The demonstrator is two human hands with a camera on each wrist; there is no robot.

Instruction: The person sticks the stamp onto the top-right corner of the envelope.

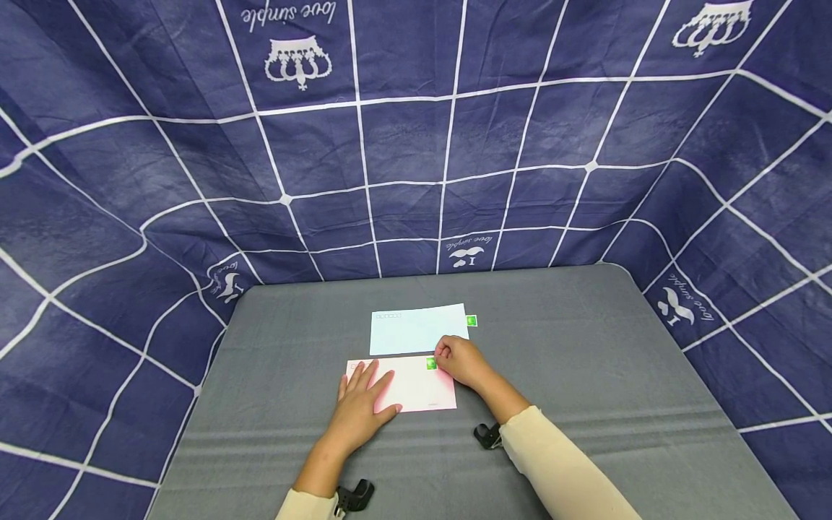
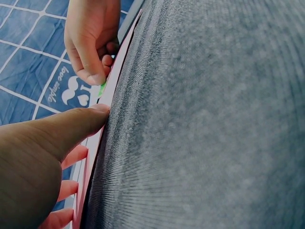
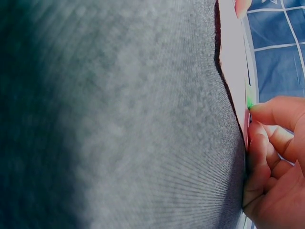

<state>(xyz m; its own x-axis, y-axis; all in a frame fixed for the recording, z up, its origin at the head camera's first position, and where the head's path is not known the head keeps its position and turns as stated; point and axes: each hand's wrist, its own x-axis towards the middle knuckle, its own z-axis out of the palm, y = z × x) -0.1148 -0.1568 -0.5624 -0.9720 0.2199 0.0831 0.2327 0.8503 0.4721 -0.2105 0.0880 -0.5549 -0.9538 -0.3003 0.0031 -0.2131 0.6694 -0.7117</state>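
Left hand [image 1: 356, 417] spread flat, covering postcode boxes and left end of pink paper envelope [image 1: 416, 391]. Right hand [image 1: 464, 363] pinching small green stamp [image 1: 432, 363] at envelope's upper right; fingertips hide its edge, print too small to read. Pale blue envelope [image 1: 412, 332] behind, lower right corner hidden. Grey ribbed fabric on desk [image 1: 585, 347]. Navy cloth [image 1: 403, 144], white grid, upside-down "love simple".

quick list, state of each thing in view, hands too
left hand, fingers spread on the pink envelope
right hand, fingers curled, seemingly pinching the near stamp
pink envelope, flat, partly covered
near stamp, at pink envelope's corner, unclear whether stuck
pale envelope, flat
far stamp, at the pale envelope's right edge
grey cloth, creased
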